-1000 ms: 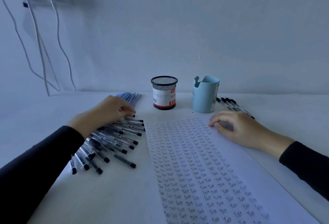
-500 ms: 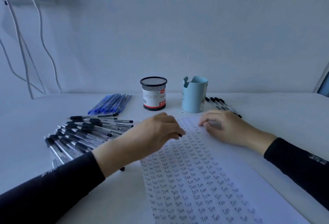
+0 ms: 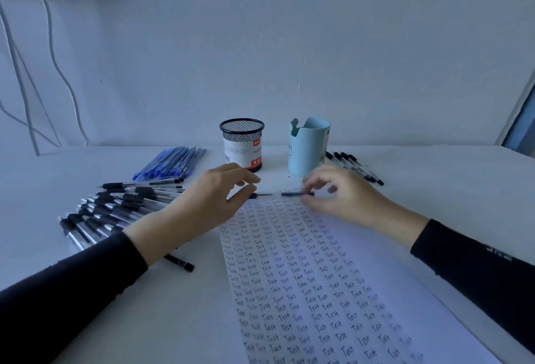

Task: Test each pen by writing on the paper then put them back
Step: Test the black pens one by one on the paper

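— So, what is pinched by the left hand (image 3: pixel 214 201)?
— One end of a pen (image 3: pixel 292 194), held just above the paper's (image 3: pixel 382 291) far edge.
— And by the right hand (image 3: pixel 347 198)?
— The pen's dark other end, fingers curled round it.

Black mesh cup (image 3: pixel 241 143); pale-blue holder (image 3: pixel 308 146)

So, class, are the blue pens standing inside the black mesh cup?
No, the blue pens lie bunched on the table, left of the black mesh cup.
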Demonstrator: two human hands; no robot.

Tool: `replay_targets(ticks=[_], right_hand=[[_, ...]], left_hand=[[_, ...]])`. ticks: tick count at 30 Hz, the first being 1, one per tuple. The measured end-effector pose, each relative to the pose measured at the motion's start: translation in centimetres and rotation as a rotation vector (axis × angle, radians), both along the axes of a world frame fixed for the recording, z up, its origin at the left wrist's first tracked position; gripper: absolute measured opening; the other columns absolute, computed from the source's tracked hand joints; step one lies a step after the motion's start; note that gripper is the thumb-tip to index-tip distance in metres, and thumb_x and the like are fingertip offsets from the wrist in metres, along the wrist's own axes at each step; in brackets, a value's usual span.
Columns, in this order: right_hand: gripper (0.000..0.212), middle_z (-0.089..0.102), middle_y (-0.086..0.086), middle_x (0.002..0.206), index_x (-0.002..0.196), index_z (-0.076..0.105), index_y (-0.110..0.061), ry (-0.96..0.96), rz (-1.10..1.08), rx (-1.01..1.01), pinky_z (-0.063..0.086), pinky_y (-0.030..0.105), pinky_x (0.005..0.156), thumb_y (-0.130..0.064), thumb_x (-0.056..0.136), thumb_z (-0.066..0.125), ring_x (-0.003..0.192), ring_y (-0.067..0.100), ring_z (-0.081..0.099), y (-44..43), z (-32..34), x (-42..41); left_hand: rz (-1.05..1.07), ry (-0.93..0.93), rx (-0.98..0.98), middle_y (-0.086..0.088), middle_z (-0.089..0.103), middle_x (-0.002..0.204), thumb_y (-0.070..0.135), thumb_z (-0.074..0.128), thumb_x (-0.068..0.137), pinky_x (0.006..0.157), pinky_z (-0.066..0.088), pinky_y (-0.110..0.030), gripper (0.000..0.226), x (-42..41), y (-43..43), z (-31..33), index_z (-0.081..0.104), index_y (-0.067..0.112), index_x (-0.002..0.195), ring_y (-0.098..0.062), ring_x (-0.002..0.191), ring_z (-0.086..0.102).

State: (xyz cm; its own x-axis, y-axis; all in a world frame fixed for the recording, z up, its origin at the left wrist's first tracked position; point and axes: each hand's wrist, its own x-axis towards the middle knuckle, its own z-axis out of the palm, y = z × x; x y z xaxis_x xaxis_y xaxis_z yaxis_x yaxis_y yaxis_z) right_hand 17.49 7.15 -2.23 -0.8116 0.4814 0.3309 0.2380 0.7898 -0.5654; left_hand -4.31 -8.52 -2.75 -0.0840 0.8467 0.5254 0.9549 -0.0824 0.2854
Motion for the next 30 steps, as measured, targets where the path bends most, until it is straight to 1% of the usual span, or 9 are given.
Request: replay_targets(ticks=[3, 7, 9, 12, 17, 21, 24, 26, 30], right_hand=[[0.004, 0.072, 0.012, 0.111, 0.094, 0.061, -0.015, 0.287, -0.010, -0.559, 0.051, 0.034, 0.087, -0.018, 0.094, 0.063, 0.096, 0.019, 0.067, 1.5, 1.7, 1.0], [0.008, 0.069, 0.002, 0.089, 0.107, 0.050, -0.028, 0.558, 0.065, -1.065, 0.053, 0.034, 0.075, -0.033, 0.101, 0.047, 0.082, 0.022, 0.069, 2.3, 3.8, 2.2], [0.021, 0.043, -0.003, 0.069, 0.109, 0.055, -0.032, 0.571, 0.045, -1.171, 0.037, 0.026, 0.055, -0.047, 0.099, 0.045, 0.052, 0.013, 0.043, 2.2, 4.3, 2.3], [0.051, 0.015, -0.006, 0.054, 0.099, 0.067, -0.020, 0.523, 0.005, -1.289, 0.012, 0.021, 0.043, -0.066, 0.089, 0.045, 0.045, 0.011, 0.009, 1.4, 4.5, 2.1], [0.056, 0.015, -0.008, 0.042, 0.067, 0.069, -0.012, 0.584, -0.060, -1.393, 0.008, 0.018, 0.040, -0.053, 0.087, 0.036, 0.032, 0.009, 0.012, 0.4, 4.0, 1.6], [0.032, 0.024, -0.008, 0.049, 0.093, 0.067, -0.014, 0.578, -0.045, -1.316, 0.009, 0.019, 0.034, -0.041, 0.088, 0.050, 0.031, 0.005, 0.015, 0.6, 4.0, 1.4], [0.026, 0.049, -0.003, 0.052, 0.110, 0.062, -0.009, 0.622, 0.001, -1.320, 0.035, 0.016, 0.035, -0.015, 0.099, 0.039, 0.035, 0.006, 0.043, 1.0, 3.6, 1.2], [0.040, 0.065, 0.013, 0.063, 0.115, 0.060, -0.003, 0.515, 0.028, -1.327, 0.054, 0.026, 0.049, -0.026, 0.102, 0.029, 0.052, 0.022, 0.064, 1.4, 3.1, 1.4], [0.046, 0.065, 0.010, 0.062, 0.122, 0.059, -0.003, 0.218, -0.007, -1.113, 0.045, 0.025, 0.045, -0.034, 0.103, 0.030, 0.048, 0.016, 0.056, 1.6, 2.5, 1.7]], left_hand=[[-0.028, 0.023, -0.063, 0.011, 0.059, 0.110, 0.031, 0.061, 0.093, 0.086, 0.048, -0.018, 0.030, 0.7, -0.1, -0.1, 0.063, 0.021, 0.121, 0.004, 0.092, 0.054], [-0.064, -0.035, -0.222, 0.019, 0.053, 0.117, 0.047, 0.050, 0.094, 0.089, 0.040, -0.012, 0.031, 1.7, -0.3, -0.1, 0.061, 0.033, 0.119, 0.009, 0.101, 0.052], [-0.089, -0.018, -0.277, 0.022, 0.051, 0.127, 0.059, 0.041, 0.091, 0.097, 0.041, -0.018, 0.041, 2.3, -0.3, -0.1, 0.060, 0.037, 0.121, 0.006, 0.111, 0.051], [-0.111, 0.012, -0.380, 0.026, 0.042, 0.141, 0.071, 0.031, 0.086, 0.105, 0.036, -0.021, 0.056, 3.0, -0.5, 0.0, 0.053, 0.043, 0.130, 0.007, 0.122, 0.045], [-0.110, 0.080, -0.508, 0.029, 0.021, 0.155, 0.084, 0.021, 0.082, 0.120, 0.022, -0.037, 0.070, 2.8, -0.6, -0.6, 0.031, 0.052, 0.143, 0.002, 0.141, 0.024], [-0.103, 0.082, -0.553, 0.030, 0.014, 0.156, 0.087, 0.014, 0.078, 0.122, 0.013, -0.036, 0.075, 2.7, -0.5, -0.7, 0.023, 0.055, 0.145, 0.005, 0.144, 0.013], [-0.106, 0.081, -0.569, 0.030, 0.013, 0.156, 0.087, 0.013, 0.078, 0.122, 0.011, -0.034, 0.075, 2.7, -0.5, -0.6, 0.021, 0.055, 0.145, 0.006, 0.144, 0.011], [-0.107, 0.079, -0.575, 0.030, 0.012, 0.156, 0.087, 0.013, 0.078, 0.122, 0.011, -0.034, 0.074, 2.7, -0.5, -0.6, 0.020, 0.056, 0.145, 0.006, 0.144, 0.010], [-0.110, 0.080, -0.590, 0.031, 0.011, 0.156, 0.085, 0.014, 0.079, 0.122, 0.009, -0.032, 0.073, 2.8, -0.6, -0.4, 0.020, 0.055, 0.146, 0.007, 0.144, 0.009]])
